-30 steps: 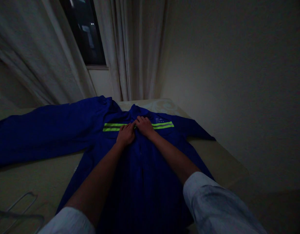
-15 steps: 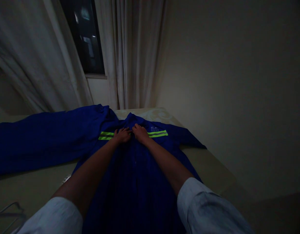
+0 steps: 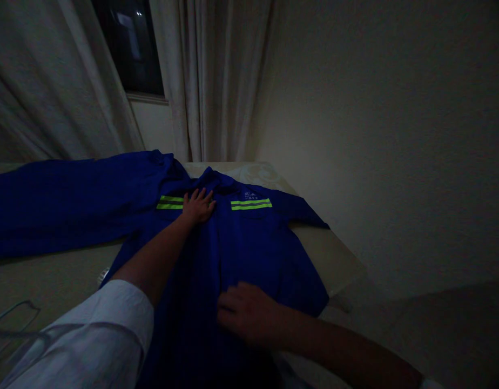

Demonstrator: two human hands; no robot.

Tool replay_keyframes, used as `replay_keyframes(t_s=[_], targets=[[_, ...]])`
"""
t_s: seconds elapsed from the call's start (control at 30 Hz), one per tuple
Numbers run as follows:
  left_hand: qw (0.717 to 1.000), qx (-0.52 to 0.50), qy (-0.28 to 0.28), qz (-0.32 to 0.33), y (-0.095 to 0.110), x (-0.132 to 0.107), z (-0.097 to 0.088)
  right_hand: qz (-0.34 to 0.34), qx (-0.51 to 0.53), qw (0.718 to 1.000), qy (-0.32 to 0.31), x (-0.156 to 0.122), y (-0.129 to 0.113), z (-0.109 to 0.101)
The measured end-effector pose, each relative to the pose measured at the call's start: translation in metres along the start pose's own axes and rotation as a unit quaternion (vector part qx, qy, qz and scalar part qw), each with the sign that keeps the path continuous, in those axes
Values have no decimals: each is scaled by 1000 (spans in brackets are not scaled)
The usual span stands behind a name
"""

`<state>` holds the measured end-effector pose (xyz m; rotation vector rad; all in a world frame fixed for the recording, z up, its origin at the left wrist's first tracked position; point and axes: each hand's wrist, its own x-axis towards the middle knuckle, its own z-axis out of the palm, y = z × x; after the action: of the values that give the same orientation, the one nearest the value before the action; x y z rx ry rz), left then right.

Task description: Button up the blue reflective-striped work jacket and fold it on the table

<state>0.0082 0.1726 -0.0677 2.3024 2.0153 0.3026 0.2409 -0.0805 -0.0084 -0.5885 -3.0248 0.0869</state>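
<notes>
A blue work jacket (image 3: 249,243) with neon yellow-green chest stripes (image 3: 251,204) lies front up on a beige surface (image 3: 51,281). My left hand (image 3: 198,205) rests flat on the chest by the left stripe, fingers spread. My right hand (image 3: 243,312) lies low on the jacket's front near the hem, fingers extended on the cloth. The jacket's left sleeve (image 3: 59,200) stretches out far to the left. Both my forearms wear rolled white sleeves.
A wire hanger (image 3: 12,319) lies at the lower left of the surface. Pale curtains (image 3: 209,81) and a dark window (image 3: 123,43) stand behind. A bare wall fills the right side. The surface's right edge (image 3: 346,265) drops off beside the jacket.
My right hand has left the collar area and slid down to the jacket's lower front. My left hand has opened flat on the chest. The camera view shifted slightly.
</notes>
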Motion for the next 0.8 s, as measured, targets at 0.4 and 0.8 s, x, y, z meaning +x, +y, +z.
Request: replay_keyframes(t_s=[0.4,0.8], targets=[[997,-32,-52,55,61,-129,5,59,-4,995,83,-47,-79,28],[947,-279,62,144,106,-256,-78,214,154,935,236,-90,-135,82]])
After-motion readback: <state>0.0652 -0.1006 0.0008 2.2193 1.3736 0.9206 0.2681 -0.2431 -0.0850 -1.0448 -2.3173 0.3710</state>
